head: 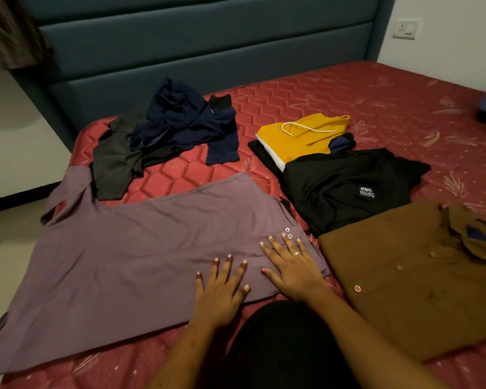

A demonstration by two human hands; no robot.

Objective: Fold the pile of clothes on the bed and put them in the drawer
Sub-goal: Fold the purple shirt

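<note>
Mattress bears navy heap behind purple shirt, brown shirt beside.

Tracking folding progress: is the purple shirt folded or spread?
Spread: the purple shirt lies flat on the bed, left hand and right hand resting open on it.

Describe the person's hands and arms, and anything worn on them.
Both arms are bare as far as the view shows, with no sleeves. The right hand wears a pale metal ring on one finger. The left hand shows no ring. The nails on both look pale.
</note>
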